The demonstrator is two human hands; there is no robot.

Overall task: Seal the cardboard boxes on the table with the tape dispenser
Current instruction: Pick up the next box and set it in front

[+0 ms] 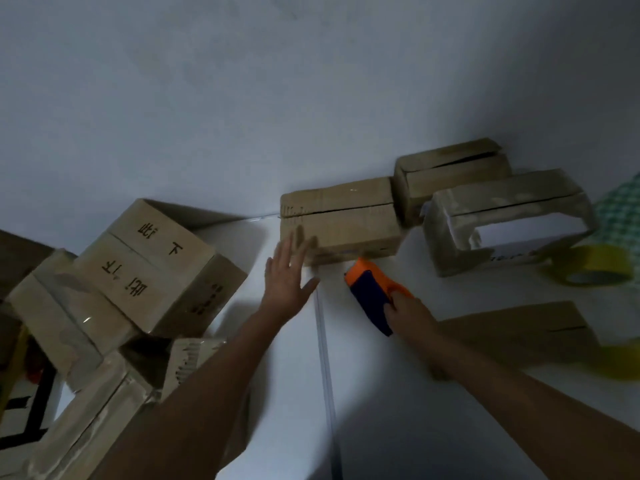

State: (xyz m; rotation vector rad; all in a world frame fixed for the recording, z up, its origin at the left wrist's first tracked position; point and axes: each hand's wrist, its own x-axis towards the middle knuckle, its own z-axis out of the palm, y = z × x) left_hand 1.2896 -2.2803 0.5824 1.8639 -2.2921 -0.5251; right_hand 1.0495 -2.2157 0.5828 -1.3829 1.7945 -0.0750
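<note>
1. Head view, risk: the box [341, 220] just ahead of both hands lies loose on the table [381, 393], its top seam not yet taped. If the tape dispenser [374, 294] pushes before the box is steadied, I judge it could slide toward the wall and the tape run crooked.
2. The left hand [289, 271] is spread flat, fingers straight, fingertips at the box's near left corner; contact is unclear.
3. The right hand [407, 311] grasps the tape dispenser, its orange nose just short of the box.

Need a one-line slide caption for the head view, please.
Right hand grips the tape dispenser near a cardboard box; open left hand reaches toward it.
</note>
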